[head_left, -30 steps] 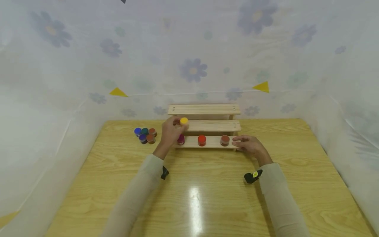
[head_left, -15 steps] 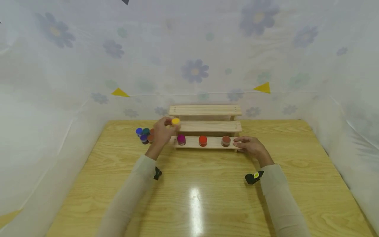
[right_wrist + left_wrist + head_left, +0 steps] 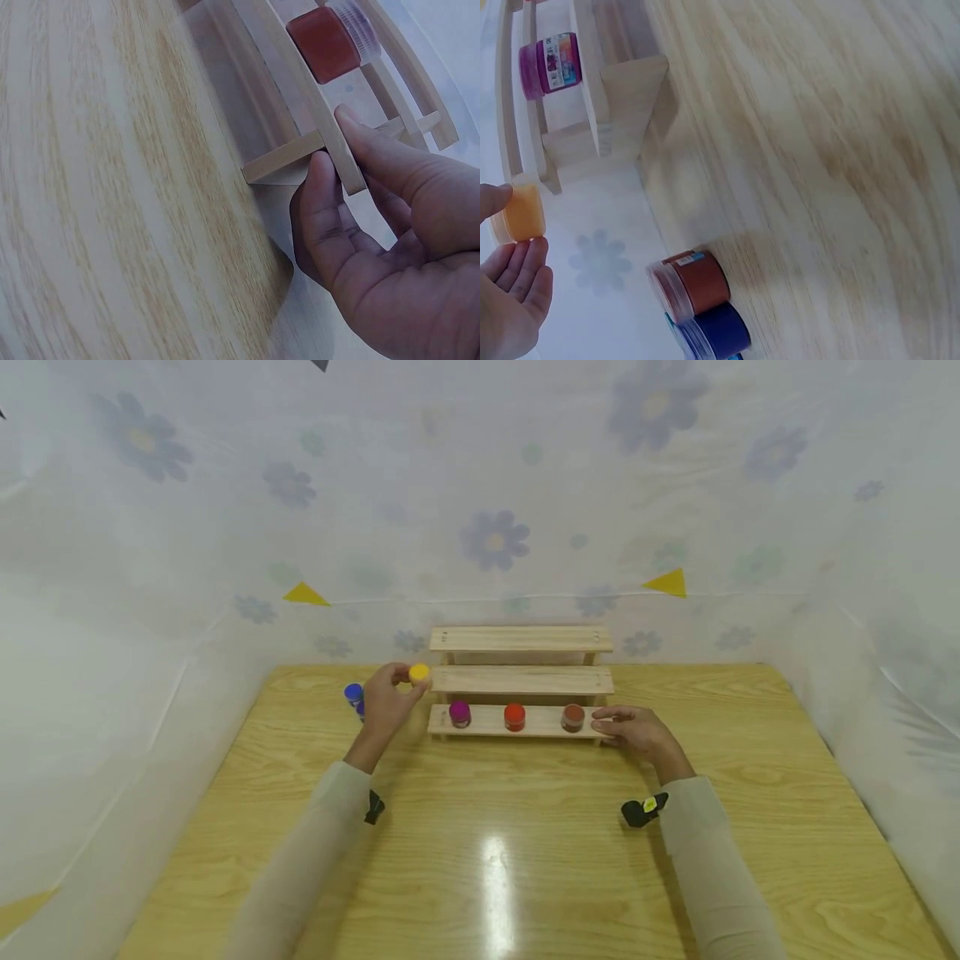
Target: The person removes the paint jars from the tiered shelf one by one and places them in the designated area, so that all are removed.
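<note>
My left hand [image 3: 386, 706] pinches a yellow-lidded paint jar [image 3: 419, 674] between thumb and fingers, raised just off the left end of a three-step wooden rack [image 3: 521, 679]. On the lowest step stand a purple jar [image 3: 460, 714], a red jar [image 3: 514, 717] and a brown jar [image 3: 573, 718], spaced apart. At that step's right end, my right hand [image 3: 636, 731] grips the board, thumb above and fingers below, as the right wrist view shows. The middle and top steps hold no jars.
Left of the rack, a blue jar [image 3: 354, 695] shows partly behind my left hand. In the left wrist view, a reddish-brown jar [image 3: 705, 283] and a dark blue jar [image 3: 724, 330] stand in that cluster. A flower-patterned sheet [image 3: 495, 539] hangs behind the wooden table [image 3: 480, 802].
My left hand has moved left with the yellow-lidded jar, away from the rack, uncovering the purple jar and now covering part of the jar cluster. My right hand has stayed at the rack's end.
</note>
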Action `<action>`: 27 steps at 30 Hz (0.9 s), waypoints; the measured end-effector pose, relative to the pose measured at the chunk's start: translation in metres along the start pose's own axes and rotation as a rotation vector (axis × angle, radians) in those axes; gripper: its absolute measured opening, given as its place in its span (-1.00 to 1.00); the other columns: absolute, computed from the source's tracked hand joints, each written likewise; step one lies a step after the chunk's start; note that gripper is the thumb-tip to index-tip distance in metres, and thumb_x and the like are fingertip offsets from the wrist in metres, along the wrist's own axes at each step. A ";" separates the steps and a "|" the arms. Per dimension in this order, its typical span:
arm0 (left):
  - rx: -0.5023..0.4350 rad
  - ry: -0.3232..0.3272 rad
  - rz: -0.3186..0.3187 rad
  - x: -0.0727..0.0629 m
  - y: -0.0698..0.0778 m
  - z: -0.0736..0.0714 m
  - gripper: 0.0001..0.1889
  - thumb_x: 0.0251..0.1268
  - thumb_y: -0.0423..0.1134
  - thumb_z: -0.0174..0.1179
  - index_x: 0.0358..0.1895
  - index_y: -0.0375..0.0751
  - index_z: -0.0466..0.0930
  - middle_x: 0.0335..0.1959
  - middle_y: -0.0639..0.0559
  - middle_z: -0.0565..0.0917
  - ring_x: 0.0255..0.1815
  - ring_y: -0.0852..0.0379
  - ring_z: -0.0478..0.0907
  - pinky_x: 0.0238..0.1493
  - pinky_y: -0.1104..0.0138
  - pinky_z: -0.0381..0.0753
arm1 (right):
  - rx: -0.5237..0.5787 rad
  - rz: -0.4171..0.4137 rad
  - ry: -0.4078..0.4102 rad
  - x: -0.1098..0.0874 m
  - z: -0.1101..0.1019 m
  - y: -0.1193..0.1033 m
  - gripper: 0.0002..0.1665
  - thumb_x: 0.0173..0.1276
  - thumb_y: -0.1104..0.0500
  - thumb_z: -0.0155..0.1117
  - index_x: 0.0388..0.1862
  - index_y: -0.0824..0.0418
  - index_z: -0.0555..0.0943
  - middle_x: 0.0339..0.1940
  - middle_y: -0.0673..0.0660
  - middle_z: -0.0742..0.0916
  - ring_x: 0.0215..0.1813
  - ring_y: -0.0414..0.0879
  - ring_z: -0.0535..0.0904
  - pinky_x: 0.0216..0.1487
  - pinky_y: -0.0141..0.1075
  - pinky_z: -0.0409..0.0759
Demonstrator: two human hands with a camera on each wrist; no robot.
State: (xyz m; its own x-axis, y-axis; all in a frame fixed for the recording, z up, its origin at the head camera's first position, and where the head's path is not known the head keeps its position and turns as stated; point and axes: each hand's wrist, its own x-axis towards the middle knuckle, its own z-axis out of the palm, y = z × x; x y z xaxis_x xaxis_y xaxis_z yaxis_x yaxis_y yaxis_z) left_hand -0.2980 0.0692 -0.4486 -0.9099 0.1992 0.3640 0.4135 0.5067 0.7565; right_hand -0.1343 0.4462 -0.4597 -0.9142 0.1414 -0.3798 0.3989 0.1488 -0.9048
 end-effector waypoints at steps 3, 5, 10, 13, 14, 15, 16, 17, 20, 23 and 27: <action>-0.004 0.016 0.003 0.000 -0.004 -0.003 -0.61 0.10 -0.19 0.38 -0.09 -0.38 0.58 -0.18 -0.25 0.68 -0.14 -0.19 0.63 -0.18 0.11 0.60 | -0.008 0.003 0.002 0.000 0.000 0.000 -0.45 0.29 0.08 0.31 0.19 0.31 0.50 -0.21 -0.14 0.62 -0.22 -0.34 0.63 -0.02 -0.35 0.65; -0.024 0.028 -0.002 0.000 -0.005 -0.006 -0.61 0.08 -0.21 0.39 -0.09 -0.40 0.57 -0.18 -0.26 0.68 -0.15 -0.20 0.63 -0.19 0.11 0.62 | -0.005 0.004 0.001 0.000 0.000 0.000 -0.44 0.29 0.08 0.30 0.21 0.31 0.49 -0.20 -0.14 0.62 -0.21 -0.33 0.63 -0.01 -0.34 0.65; -0.067 0.019 -0.025 -0.002 -0.011 -0.013 -0.59 0.10 -0.22 0.38 -0.06 -0.41 0.55 -0.15 -0.28 0.66 -0.13 -0.18 0.64 -0.12 0.07 0.68 | 0.002 0.011 -0.003 0.000 0.000 0.001 -0.44 0.29 0.09 0.31 0.21 0.30 0.48 -0.22 -0.15 0.63 -0.21 -0.33 0.63 -0.02 -0.34 0.65; -0.054 0.015 -0.035 -0.003 -0.018 -0.018 -0.59 0.11 -0.21 0.37 -0.04 -0.40 0.55 -0.15 -0.28 0.66 -0.13 -0.18 0.65 -0.14 0.07 0.69 | -0.007 0.011 -0.001 0.001 0.000 0.002 -0.44 0.29 0.08 0.31 0.21 0.30 0.48 -0.23 -0.15 0.63 -0.22 -0.33 0.63 -0.04 -0.36 0.65; -0.045 0.017 -0.040 -0.003 -0.021 -0.020 -0.59 0.11 -0.20 0.37 -0.04 -0.39 0.55 -0.16 -0.27 0.67 -0.14 -0.17 0.65 -0.15 0.08 0.69 | -0.008 0.010 0.000 0.001 0.000 0.002 -0.44 0.29 0.08 0.31 0.21 0.31 0.48 -0.23 -0.15 0.63 -0.22 -0.33 0.63 -0.04 -0.36 0.65; -0.041 0.021 -0.045 -0.004 -0.023 -0.022 -0.59 0.10 -0.20 0.38 -0.04 -0.38 0.55 -0.17 -0.27 0.67 -0.14 -0.18 0.66 -0.16 0.07 0.69 | -0.011 0.008 0.003 0.001 0.000 0.002 -0.44 0.29 0.08 0.31 0.21 0.32 0.49 -0.24 -0.15 0.63 -0.22 -0.33 0.63 -0.05 -0.36 0.66; -0.038 0.024 -0.051 -0.004 -0.025 -0.024 -0.59 0.10 -0.19 0.38 -0.04 -0.38 0.56 -0.18 -0.27 0.67 -0.15 -0.18 0.65 -0.16 0.07 0.68 | -0.013 0.005 0.003 0.001 0.000 0.002 -0.44 0.29 0.08 0.31 0.20 0.32 0.49 -0.25 -0.14 0.62 -0.22 -0.33 0.63 -0.05 -0.36 0.66; -0.034 0.027 -0.050 -0.005 -0.028 -0.025 -0.59 0.11 -0.20 0.37 -0.04 -0.39 0.56 -0.18 -0.27 0.67 -0.15 -0.19 0.65 -0.16 0.05 0.67 | -0.015 0.003 0.003 0.001 0.000 0.002 -0.44 0.29 0.08 0.31 0.20 0.32 0.49 -0.25 -0.13 0.62 -0.22 -0.32 0.63 -0.05 -0.36 0.66; -0.030 0.039 -0.046 -0.006 -0.034 -0.030 -0.60 0.11 -0.21 0.36 -0.05 -0.40 0.55 -0.20 -0.29 0.67 -0.14 -0.23 0.63 -0.11 0.02 0.64 | -0.015 -0.001 0.009 0.001 0.000 0.002 -0.48 0.28 0.09 0.32 0.16 0.30 0.52 -0.26 -0.12 0.62 -0.22 -0.31 0.63 -0.07 -0.37 0.66; -0.012 0.043 -0.034 -0.008 -0.038 -0.032 -0.59 0.11 -0.22 0.36 -0.04 -0.43 0.54 -0.18 -0.31 0.65 -0.13 -0.24 0.61 -0.06 -0.01 0.61 | -0.013 -0.005 0.007 0.002 0.001 0.001 -0.50 0.28 0.09 0.32 0.14 0.28 0.54 -0.26 -0.13 0.63 -0.23 -0.31 0.63 -0.08 -0.38 0.66; 0.012 0.031 -0.060 -0.012 -0.042 -0.036 -0.58 0.13 -0.20 0.35 -0.03 -0.42 0.53 -0.15 -0.30 0.65 -0.10 -0.21 0.61 -0.03 0.00 0.62 | -0.002 -0.005 0.004 0.002 0.000 0.000 -0.50 0.28 0.10 0.32 0.15 0.31 0.52 -0.26 -0.13 0.63 -0.24 -0.32 0.63 -0.10 -0.40 0.66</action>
State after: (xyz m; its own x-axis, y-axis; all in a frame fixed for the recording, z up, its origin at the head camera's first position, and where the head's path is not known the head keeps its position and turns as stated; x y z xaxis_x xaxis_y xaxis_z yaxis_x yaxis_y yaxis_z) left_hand -0.3030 0.0155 -0.4654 -0.9315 0.1418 0.3350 0.3575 0.5272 0.7708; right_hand -0.1363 0.4464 -0.4610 -0.9159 0.1443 -0.3747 0.3946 0.1515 -0.9063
